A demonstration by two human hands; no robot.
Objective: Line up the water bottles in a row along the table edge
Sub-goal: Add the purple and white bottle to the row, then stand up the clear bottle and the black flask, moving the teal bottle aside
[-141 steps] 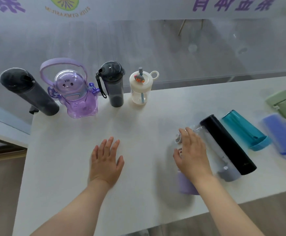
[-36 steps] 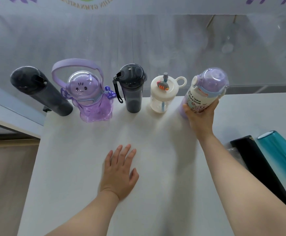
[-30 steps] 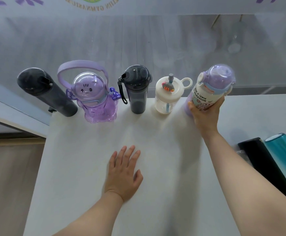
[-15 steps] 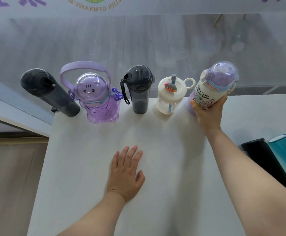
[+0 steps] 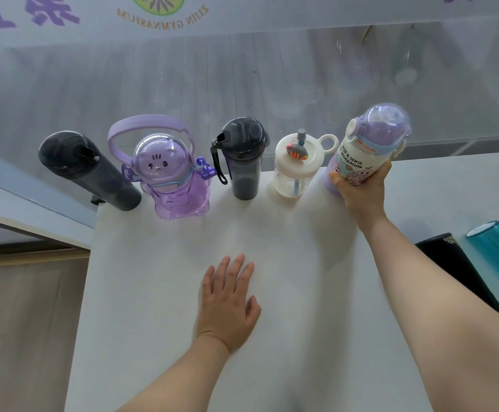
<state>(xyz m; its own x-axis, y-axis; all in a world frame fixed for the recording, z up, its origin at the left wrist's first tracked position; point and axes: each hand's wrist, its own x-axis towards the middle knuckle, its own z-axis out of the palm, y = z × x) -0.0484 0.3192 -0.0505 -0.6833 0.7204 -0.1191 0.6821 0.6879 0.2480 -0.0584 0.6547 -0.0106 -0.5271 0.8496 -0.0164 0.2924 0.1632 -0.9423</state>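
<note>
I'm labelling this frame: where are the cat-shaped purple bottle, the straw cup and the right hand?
cat-shaped purple bottle (image 5: 179, 190): head view, on its translucent body.
straw cup (image 5: 297, 160): head view, on its white lid.
right hand (image 5: 362, 190): head view, on its back.

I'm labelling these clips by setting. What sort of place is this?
Probably a gym or studio: the banner reads, mirrored, "Gymnasium", behind a glass wall showing wood flooring, with a white table of water bottles.

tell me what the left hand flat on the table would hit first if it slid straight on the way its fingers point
Probably the smoky dark grey translucent bottle with the wrist strap. The left hand points up the white table with bare surface between; the clear cup with the cream lid is a near alternative, since depth is unclear.
</note>
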